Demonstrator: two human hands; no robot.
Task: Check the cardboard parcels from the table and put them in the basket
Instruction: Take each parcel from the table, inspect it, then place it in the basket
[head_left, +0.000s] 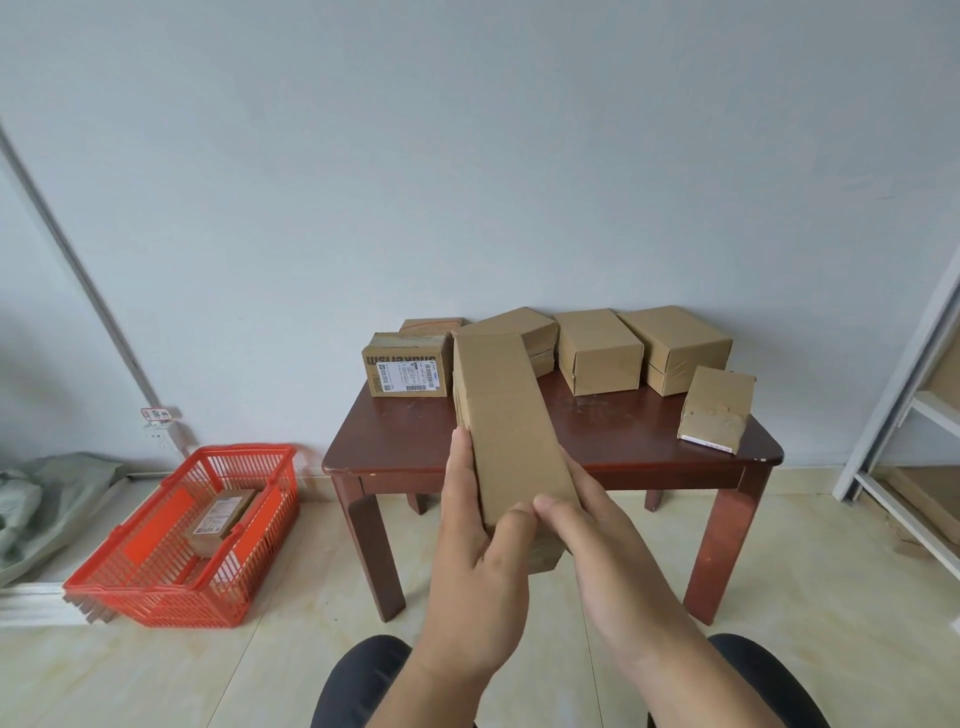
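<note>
I hold a long plain cardboard parcel (506, 415) up in front of the dark wooden table (405, 447), tilted away from me. My left hand (480, 525) grips its left side and near end, and my right hand (587, 525) grips the right side with the thumb on top. Several more parcels stand along the table's back: a labelled one (408, 366) at the left, plain ones (597, 351) (675, 345) to the right, and a small one (717, 408) near the right edge. The red basket (130, 587) sits on the floor to the left with a labelled parcel (221, 519) inside.
A white shelf frame (904, 395) stands at the right. A grey-green sack (47, 499) lies on the floor left of the basket, by a wall socket (161, 434). My knees (363, 680) show at the bottom edge over pale floor tiles.
</note>
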